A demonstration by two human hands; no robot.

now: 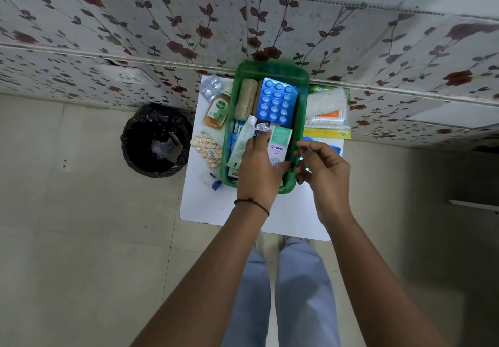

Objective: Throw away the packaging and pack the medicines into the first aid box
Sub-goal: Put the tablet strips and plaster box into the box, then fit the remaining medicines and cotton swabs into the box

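Seen from above: a small white rectangular table (243,211) against a floral-patterned wall (135,22), carrying a green translucent plastic first aid box (303,109) at its far middle. Inside the box, at the far end, a blue foil blister strip of round tablets (276,102) beside a tan rolled bandage (245,98) on its left; nearer, a white ointment tube (244,136) lying lengthwise and a white-and-green carton marked Optibex (279,144) on the right side. Left hand (259,168) reaching into the near part of the box, fingers lying over the contents next to the carton; whether clasping anything, cannot tell. Right hand (322,173) hovering over the box's near right edge, fingers loosely curled with thumb and fingertips close together, nothing clearly pinched. On the table left of the box: an amber Dettol bottle (217,110), a clear silver blister pack (212,86) farther back, and a gold foil blister strip of tablets (206,148) nearer. Right of the box: a clear packet of cotton buds with orange stems (328,117). On the tiled floor, left of the table, a round bin lined with a black plastic bag (155,140), some scraps inside.
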